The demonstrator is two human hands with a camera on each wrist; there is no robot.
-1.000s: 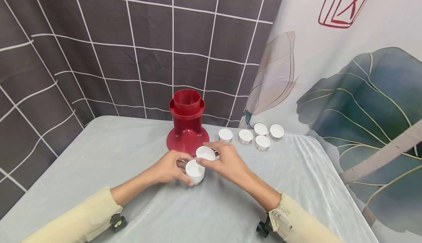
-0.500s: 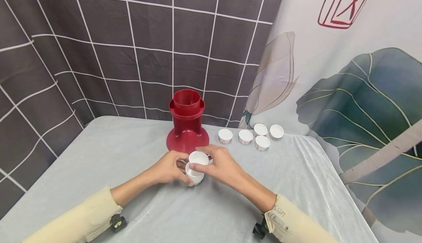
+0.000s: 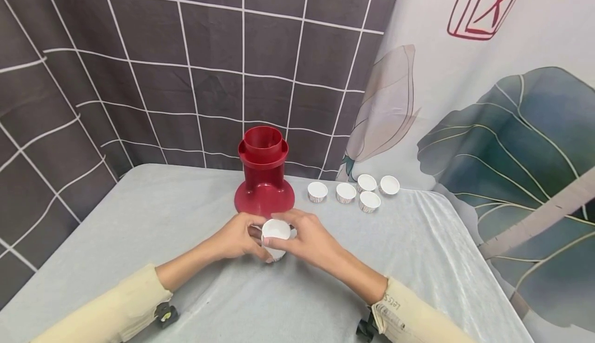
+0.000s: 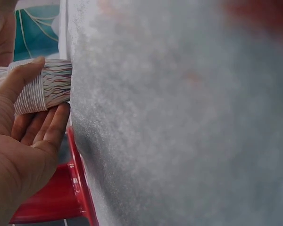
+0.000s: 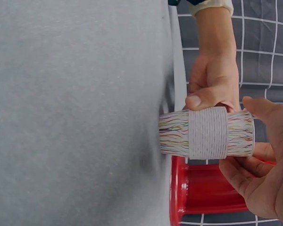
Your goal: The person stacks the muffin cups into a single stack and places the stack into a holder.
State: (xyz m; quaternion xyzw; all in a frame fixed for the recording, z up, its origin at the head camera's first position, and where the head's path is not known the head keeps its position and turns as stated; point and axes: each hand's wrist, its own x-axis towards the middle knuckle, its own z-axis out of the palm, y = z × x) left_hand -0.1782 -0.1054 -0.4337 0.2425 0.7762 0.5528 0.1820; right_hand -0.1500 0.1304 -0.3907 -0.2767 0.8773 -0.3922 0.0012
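A stack of nested white paper baking cups [image 5: 207, 134], with wavy coloured lines on its sides, stands on the cloth-covered table. My left hand [image 3: 239, 237] grips this stack low down, its thumb [image 4: 23, 77] and fingers on opposite sides. One more white baking cup [image 3: 276, 227] sits at the stack's top, pinched between the thumb and fingers of my right hand [image 3: 312, 235]. In the right wrist view the lower part of this upper cup is hidden inside the ridged rims of the stack.
Just behind the hands stands a red plastic stand [image 3: 264, 177] with a round base and an upright open tube. Several loose baking cups [image 3: 345, 193] lie upright at the table's back right. A dark gridded curtain [image 3: 209, 90] hangs behind the table [image 3: 139, 219].
My right hand has moved left and slightly down, bringing its baking cup from beside the stack to directly over and into it. The left hand and the stack have stayed in place.
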